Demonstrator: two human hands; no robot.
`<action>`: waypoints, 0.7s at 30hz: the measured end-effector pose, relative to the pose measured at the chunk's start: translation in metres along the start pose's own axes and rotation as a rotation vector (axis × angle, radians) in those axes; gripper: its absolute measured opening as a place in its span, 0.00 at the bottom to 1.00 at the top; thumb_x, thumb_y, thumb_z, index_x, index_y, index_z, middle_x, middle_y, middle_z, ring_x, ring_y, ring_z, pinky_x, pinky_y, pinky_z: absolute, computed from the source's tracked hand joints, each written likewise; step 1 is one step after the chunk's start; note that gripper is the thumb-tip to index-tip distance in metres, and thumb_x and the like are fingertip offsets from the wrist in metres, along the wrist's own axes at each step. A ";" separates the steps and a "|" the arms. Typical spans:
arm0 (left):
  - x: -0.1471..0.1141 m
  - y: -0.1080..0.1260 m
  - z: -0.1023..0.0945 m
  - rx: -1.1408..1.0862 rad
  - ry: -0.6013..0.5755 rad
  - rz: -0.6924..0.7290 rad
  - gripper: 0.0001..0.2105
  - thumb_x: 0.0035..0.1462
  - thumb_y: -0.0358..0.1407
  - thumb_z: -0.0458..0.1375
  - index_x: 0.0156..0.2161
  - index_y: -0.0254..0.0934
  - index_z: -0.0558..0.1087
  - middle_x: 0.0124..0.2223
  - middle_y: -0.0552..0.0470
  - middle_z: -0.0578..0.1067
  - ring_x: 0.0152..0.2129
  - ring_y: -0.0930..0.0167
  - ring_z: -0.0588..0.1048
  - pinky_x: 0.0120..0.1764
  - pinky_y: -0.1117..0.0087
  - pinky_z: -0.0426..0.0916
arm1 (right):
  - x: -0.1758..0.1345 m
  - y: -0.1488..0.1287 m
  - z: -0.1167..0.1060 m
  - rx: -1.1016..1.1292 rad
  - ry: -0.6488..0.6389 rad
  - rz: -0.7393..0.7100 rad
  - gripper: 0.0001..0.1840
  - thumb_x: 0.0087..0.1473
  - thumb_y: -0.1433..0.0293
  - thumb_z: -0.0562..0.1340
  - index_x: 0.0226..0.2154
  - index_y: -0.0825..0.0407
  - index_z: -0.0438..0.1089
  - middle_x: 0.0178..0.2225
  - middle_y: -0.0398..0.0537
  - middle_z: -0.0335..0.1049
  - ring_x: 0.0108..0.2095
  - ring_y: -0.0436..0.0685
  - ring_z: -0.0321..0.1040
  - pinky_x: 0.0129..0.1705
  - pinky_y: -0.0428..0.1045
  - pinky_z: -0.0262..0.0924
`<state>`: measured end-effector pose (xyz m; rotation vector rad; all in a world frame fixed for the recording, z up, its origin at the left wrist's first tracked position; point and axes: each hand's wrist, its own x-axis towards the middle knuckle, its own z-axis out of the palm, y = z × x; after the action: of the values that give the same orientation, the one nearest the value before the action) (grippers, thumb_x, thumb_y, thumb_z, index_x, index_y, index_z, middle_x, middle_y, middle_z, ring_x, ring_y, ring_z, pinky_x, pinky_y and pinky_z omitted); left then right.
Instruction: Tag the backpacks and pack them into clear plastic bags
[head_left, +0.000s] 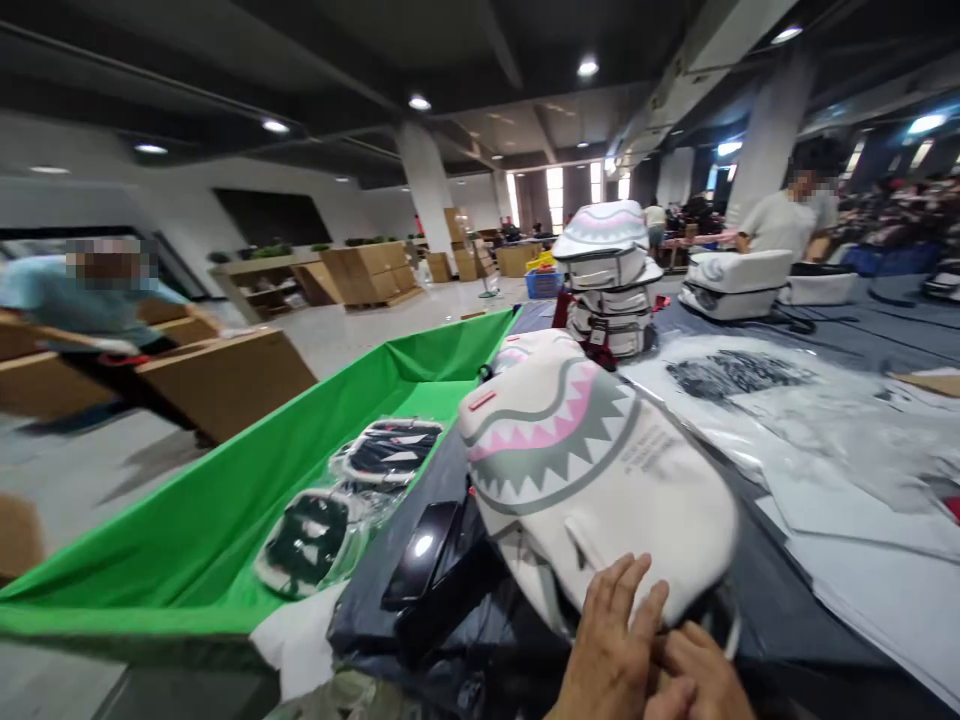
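Note:
A white backpack (592,470) with a pink and grey shark-mouth print lies tilted on the dark-covered table in front of me. My left hand (611,635) rests on its lower front, fingers stretched out over the fabric. Close beside it, at the bag's near edge, my right hand (701,670) has its fingers curled in; whatever they hold is hidden. Left of the backpack lies a black phone (421,555) with a light reflected in its screen. Behind, part of another printed white bag (536,347) shows.
A green fabric bin (202,510) on the left holds plastic-wrapped bags (307,540). White backpacks are stacked (611,290) at the far end. Clear plastic bags (825,420) cover the right side. One person handles cardboard (225,385) at left; another stands across the table.

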<state>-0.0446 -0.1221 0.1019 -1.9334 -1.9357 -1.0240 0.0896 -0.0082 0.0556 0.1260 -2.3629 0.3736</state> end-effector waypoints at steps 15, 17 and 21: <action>0.010 0.004 0.051 0.269 -0.334 -0.161 0.50 0.55 0.45 0.64 0.73 0.40 0.38 0.72 0.33 0.33 0.68 0.42 0.39 0.63 0.35 0.54 | 0.113 0.129 -0.093 0.087 0.157 0.801 0.32 0.48 0.48 0.67 0.49 0.50 0.70 0.48 0.56 0.73 0.45 0.66 0.72 0.45 0.57 0.68; 0.004 0.015 0.060 0.355 -0.224 -0.135 0.50 0.55 0.44 0.65 0.72 0.41 0.37 0.72 0.32 0.42 0.67 0.43 0.46 0.62 0.38 0.58 | 0.147 0.143 -0.078 0.142 0.054 0.800 0.27 0.47 0.45 0.65 0.33 0.52 0.73 0.32 0.51 0.74 0.32 0.61 0.70 0.36 0.53 0.66; -0.009 0.023 0.063 0.440 -0.061 -0.128 0.43 0.59 0.35 0.62 0.72 0.47 0.43 0.66 0.39 0.63 0.63 0.50 0.64 0.59 0.47 0.69 | 0.129 0.117 -0.066 0.172 0.104 0.652 0.30 0.59 0.45 0.54 0.18 0.50 0.60 0.19 0.44 0.61 0.23 0.54 0.61 0.28 0.49 0.60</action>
<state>-0.0020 -0.0939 0.0578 -1.6285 -2.1202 -0.5090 0.0156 0.1254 0.1620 -0.5840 -2.2139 0.8673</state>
